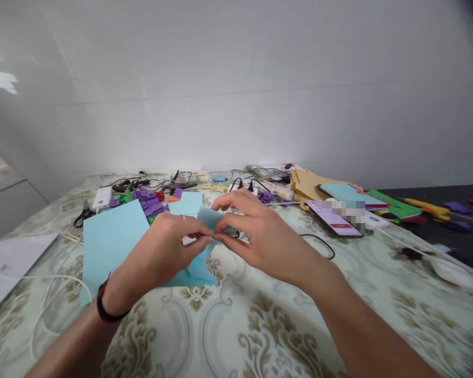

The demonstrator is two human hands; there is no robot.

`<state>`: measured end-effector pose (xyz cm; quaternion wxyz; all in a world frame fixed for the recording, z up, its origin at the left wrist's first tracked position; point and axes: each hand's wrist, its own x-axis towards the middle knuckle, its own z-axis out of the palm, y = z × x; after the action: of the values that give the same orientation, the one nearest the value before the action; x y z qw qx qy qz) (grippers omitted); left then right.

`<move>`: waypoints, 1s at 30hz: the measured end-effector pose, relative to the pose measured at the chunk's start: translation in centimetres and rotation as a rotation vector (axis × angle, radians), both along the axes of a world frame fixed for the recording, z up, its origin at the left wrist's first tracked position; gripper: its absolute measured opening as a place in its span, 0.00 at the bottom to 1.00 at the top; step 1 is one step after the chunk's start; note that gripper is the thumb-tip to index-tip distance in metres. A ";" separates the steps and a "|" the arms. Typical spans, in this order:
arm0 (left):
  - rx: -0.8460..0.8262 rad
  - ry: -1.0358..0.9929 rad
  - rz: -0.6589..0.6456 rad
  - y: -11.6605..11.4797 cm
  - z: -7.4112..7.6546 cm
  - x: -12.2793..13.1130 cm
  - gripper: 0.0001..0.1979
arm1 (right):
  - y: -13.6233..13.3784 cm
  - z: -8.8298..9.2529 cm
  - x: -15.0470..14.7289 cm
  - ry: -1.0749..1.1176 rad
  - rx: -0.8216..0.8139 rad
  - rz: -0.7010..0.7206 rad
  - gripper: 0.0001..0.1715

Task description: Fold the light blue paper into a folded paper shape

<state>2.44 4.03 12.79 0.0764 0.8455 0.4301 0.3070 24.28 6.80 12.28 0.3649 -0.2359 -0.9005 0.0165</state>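
Note:
Above the middle of the table, my left hand (171, 244) and my right hand (256, 231) meet fingertip to fingertip. Both pinch a small piece of light blue paper (209, 216), which stands up behind the fingers. Its lower edge is hidden by them. Under and beside my left hand lies a large light blue sheet (112, 239). Another blue piece (193, 275), glossy and creased, shows below the fingertips. A smaller blue sheet (191, 202) lies just beyond my left hand.
Purple and green folded pieces (145, 200) are heaped at the back left, near scissors (84, 212) and a white power bank (102, 198). A phone (335, 218), brown paper (315, 184) and a yellow-handled tool (428, 208) lie right. White cables (63, 276) cross the patterned tablecloth (276, 325).

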 end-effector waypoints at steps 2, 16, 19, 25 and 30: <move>0.030 0.012 -0.007 0.0 0.2 -0.2 0.09 | -0.1 0.3 0.5 -0.002 -0.008 -0.017 0.06; -0.029 0.031 -0.013 -0.1 0.1 0.2 0.08 | -0.2 0.2 -0.2 -0.061 0.052 0.016 0.09; -0.017 0.007 -0.036 -0.2 0.2 0.1 0.08 | -0.3 0.4 0.1 -0.080 0.042 0.029 0.07; -0.022 -0.022 -0.049 0.0 0.3 -0.2 0.08 | -0.4 1.0 1.0 -0.050 0.048 0.021 0.09; 0.041 -0.002 -0.104 0.1 0.2 -0.2 0.09 | -0.3 0.8 0.9 -0.041 -0.010 0.098 0.10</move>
<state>2.22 4.16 13.04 0.0754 0.8678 0.3790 0.3123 25.14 6.50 13.08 0.3438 -0.1936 -0.9183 0.0341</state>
